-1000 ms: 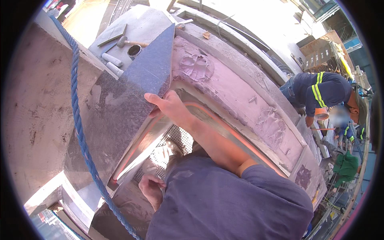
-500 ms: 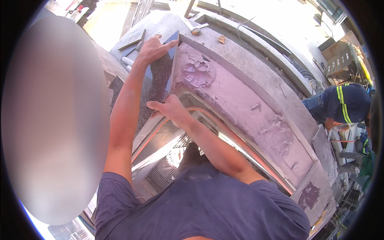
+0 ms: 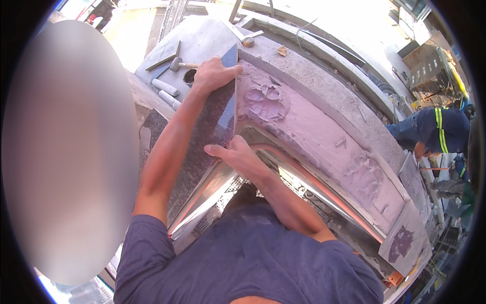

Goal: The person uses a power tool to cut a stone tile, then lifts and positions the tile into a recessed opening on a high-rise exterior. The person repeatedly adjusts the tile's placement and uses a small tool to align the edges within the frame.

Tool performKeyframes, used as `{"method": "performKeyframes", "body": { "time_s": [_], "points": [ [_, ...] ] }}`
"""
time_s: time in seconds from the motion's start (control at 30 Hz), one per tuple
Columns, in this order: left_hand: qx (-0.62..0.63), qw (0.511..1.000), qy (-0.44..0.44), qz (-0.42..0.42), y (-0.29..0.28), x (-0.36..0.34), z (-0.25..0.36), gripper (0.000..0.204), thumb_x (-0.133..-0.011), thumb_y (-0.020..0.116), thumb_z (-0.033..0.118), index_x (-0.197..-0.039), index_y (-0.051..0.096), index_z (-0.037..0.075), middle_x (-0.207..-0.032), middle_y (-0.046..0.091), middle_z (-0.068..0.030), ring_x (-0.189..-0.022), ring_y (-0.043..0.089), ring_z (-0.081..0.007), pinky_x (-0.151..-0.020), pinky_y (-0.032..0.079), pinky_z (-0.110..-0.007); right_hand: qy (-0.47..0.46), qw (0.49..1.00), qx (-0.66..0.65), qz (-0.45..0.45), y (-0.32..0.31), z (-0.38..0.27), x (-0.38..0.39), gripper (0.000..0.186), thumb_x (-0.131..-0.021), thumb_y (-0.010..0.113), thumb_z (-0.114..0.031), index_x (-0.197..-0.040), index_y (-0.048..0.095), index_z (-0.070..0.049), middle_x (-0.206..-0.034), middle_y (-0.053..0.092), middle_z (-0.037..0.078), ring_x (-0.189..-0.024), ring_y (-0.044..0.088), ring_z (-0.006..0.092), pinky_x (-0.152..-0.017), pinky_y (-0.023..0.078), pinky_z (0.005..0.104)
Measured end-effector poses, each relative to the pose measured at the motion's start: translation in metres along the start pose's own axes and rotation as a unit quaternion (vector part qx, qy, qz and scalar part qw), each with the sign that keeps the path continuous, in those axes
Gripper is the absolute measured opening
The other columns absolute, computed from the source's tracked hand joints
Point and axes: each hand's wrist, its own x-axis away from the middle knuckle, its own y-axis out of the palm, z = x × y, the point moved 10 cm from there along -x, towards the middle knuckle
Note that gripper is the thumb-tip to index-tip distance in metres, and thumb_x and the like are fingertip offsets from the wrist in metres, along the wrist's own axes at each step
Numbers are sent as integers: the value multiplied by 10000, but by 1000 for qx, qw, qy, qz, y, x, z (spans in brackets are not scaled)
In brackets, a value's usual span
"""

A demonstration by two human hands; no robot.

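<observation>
My left hand (image 3: 217, 76) grips the upper part of a dark polished stone slab (image 3: 206, 121), thumb reaching its right edge. My right hand (image 3: 228, 152) holds the slab's lower right edge. Right of the slab lies a pink mortar bed (image 3: 314, 131) with raised, smeared lumps. Below it, an opening is lined by an orange strip (image 3: 283, 154) and pale metal. Behind my left hand are a mallet (image 3: 176, 64), a dark round can (image 3: 190, 76) and white rolls (image 3: 164, 87). The slab's far left is partly hidden by my arm.
A co-worker (image 3: 445, 129) in dark clothing with yellow stripes bends at the right. A concrete ledge (image 3: 354, 109) runs behind the mortar. A loose square slab (image 3: 405, 233) is at lower right. A cluttered metal box (image 3: 425, 71) stands back right. A large blurred patch covers the left.
My left hand has risen from near my waist to the slab's upper part. In the latest frame both hands and the slab sit further right and lower in view than half a second ago.
</observation>
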Motion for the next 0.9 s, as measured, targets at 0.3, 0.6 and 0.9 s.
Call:
{"method": "performKeyframes", "body": {
  "time_s": [0.3,0.6,0.9],
  "points": [
    [16,999,32,29,-1,11,4,850,-818,761,589,-1194,742,-172,-1141,774,-362,-1156,767,-450,-1038,586,-481,93,991,77,-48,-3,11,1,650,-922,886,-560,-876,560,-1,-858,527,3,-776,489,68,-567,406,305],
    [12,997,47,52,-6,9,-3,714,-828,764,536,-1109,776,-121,-1114,790,-322,-1088,782,-440,-991,612,-491,52,997,63,1,2,6,-1,655,-999,825,-520,-824,646,86,-799,672,68,-760,612,94,-613,482,290],
    [-2,998,36,47,-6,14,10,766,-812,771,531,-1208,733,-123,-1159,771,-347,-1140,764,-451,-1024,592,-493,19,993,81,-81,6,-2,0,733,-1073,680,-546,-703,805,74,-660,752,184,-622,723,211,-678,587,359]
  ]
}}
